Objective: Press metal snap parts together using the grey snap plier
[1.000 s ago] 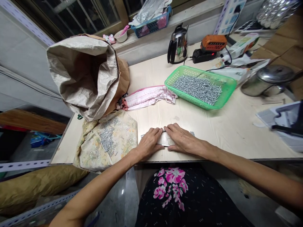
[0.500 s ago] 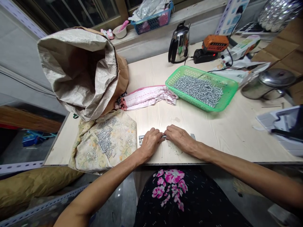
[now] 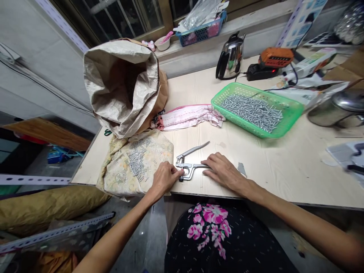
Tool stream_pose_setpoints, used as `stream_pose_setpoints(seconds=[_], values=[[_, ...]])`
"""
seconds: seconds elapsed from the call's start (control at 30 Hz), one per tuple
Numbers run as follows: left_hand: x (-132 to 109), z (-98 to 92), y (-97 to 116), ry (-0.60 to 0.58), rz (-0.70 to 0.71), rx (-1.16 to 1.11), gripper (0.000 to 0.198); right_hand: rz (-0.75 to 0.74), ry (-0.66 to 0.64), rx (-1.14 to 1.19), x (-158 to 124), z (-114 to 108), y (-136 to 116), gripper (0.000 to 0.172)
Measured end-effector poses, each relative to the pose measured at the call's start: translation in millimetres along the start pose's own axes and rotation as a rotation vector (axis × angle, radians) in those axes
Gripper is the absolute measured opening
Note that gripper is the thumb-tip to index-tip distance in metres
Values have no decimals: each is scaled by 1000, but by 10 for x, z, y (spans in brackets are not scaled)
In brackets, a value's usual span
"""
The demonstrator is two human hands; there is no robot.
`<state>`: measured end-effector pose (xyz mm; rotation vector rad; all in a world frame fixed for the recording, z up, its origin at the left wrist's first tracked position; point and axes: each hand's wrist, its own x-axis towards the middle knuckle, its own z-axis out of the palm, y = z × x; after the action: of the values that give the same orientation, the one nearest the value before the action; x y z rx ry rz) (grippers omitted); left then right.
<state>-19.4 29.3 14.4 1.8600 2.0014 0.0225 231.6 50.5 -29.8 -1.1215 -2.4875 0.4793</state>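
Snap-fastener pliers point(image 3: 191, 167) lie on the table near its front edge, their upper handle raised and their jaws apart. My right hand point(image 3: 223, 168) grips the end of the lower handle. Beside the jaws is my left hand point(image 3: 165, 177), its thumb and forefinger pinched together at the jaw opening. Whatever sits between those fingertips is too small to make out. Left of the pliers, a floral cloth point(image 3: 113, 180) carries a scattered pile of small metal pins point(image 3: 138, 161). A green plastic basket point(image 3: 292, 123) beyond my right hand holds a mass of similar metal pieces point(image 3: 253, 112).
A big open paper sack point(image 3: 96, 83) stands at the back left. A pink-and-white cloth point(image 3: 187, 118) lies between sack and basket. Behind are a kettle point(image 3: 231, 57) and an orange battery point(image 3: 275, 57) on its charger. A small grey scrap point(image 3: 241, 168) lies right of my hand.
My hands were close together over the pliers, mostly covering them. They have moved apart, and the pliers now show with the upper handle swung up. The view has shifted a little.
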Motion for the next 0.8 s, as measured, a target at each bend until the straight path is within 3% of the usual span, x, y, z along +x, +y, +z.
stream_pose_setpoints(seconds=[0.07,0.27,0.43,0.57,0.7,0.8], values=[[35,40,60,-78,-46,-18,35,-4,49,-48,16,108,-6,15],[203,-35,125,-335,-64,-71,31,-43,146,-122,13,274,33,18],[225,-62,150,-223,-39,90,20,-57,174,-178,23,309,0,16],[261,-34,61,-378,-110,-66,29,-26,206,-211,39,341,-62,16],[272,18,-8,-194,-54,-53,22,-21,217,-231,44,368,-88,18],[281,53,22,-268,-153,-188,25,-4,219,-220,30,327,-38,15]])
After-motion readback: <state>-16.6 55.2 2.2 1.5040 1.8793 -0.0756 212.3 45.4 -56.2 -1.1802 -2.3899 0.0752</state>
